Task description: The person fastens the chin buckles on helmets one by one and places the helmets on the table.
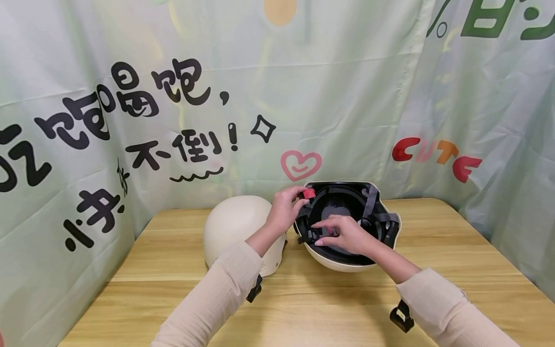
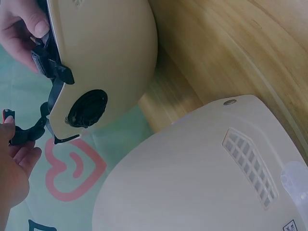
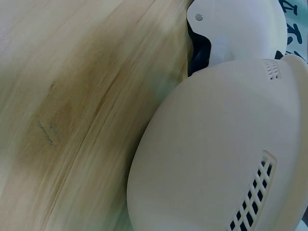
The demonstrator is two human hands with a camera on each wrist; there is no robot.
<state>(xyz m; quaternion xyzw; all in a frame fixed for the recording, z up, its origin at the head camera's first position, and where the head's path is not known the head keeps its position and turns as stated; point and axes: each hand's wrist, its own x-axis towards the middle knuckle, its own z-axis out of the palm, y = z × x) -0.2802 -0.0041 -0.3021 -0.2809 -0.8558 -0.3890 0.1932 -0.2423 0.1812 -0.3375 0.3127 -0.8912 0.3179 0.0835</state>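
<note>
A cream helmet (image 1: 331, 266) lies tipped on its back with its black padded inside facing me. At its left rim my left hand (image 1: 286, 207) pinches a black strap end with a red buckle piece (image 1: 309, 193). In the left wrist view the black strap (image 2: 30, 134) runs from those fingers to the helmet edge. My right hand (image 1: 347, 233) reaches over the opening, its thumb and index finger around a black strap clip (image 1: 310, 235) at the left rim. Grey straps (image 1: 370, 201) cross the right side of the lining.
A second cream helmet (image 1: 236, 226) sits dome up, just left of the first, partly behind my left forearm. Both stand on a wooden table (image 1: 446, 241). A printed cloth (image 1: 347, 96) hangs behind the table. Small black wrist-worn mounts (image 1: 402, 315) show by the sleeves.
</note>
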